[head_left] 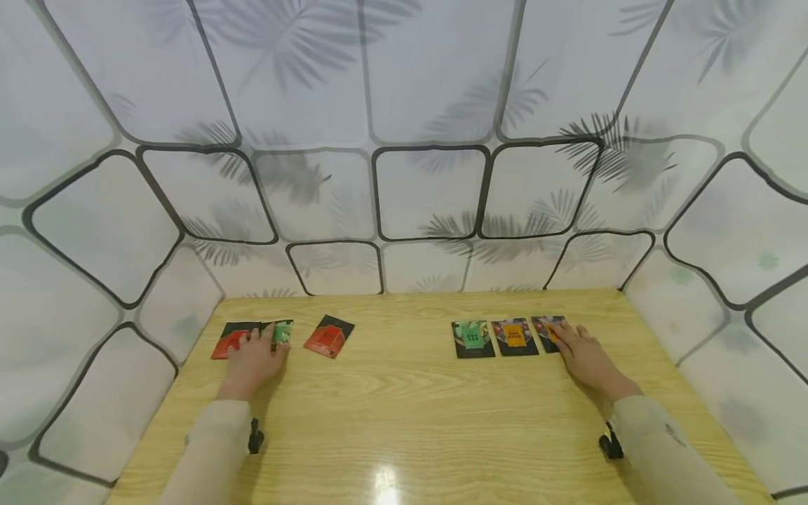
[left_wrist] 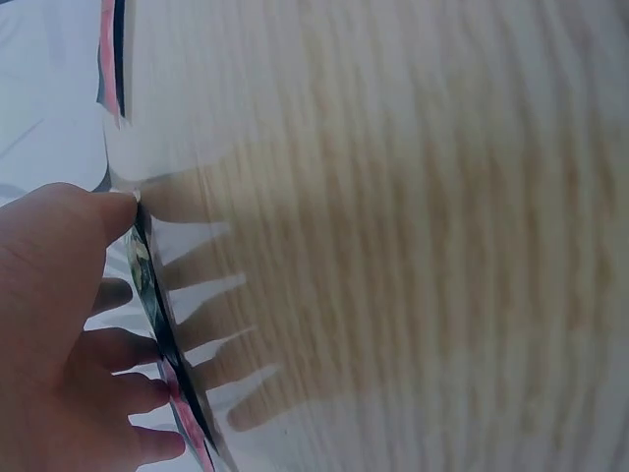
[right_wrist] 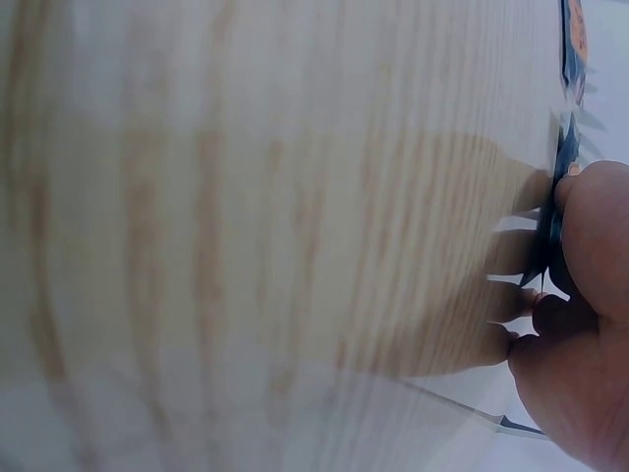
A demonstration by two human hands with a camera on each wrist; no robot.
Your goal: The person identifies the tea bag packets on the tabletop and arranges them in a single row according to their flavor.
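Note:
On the left of the table in the head view, my left hand rests with fingers spread across two small flat packets. One is a black-and-red packet, the other a green packet, each partly covered. In the left wrist view the thumb is right at the edge of the green packet. Another red packet lies tilted just to the right. Over on the right, my right hand touches a black-and-orange packet, its fingers hiding part of it. Beside that lie an orange packet and a green packet.
The light wood table carries both groups of packets near its back edge. A patterned white fabric wall encloses the back and both sides. Dark wrist devices sit under both sleeves.

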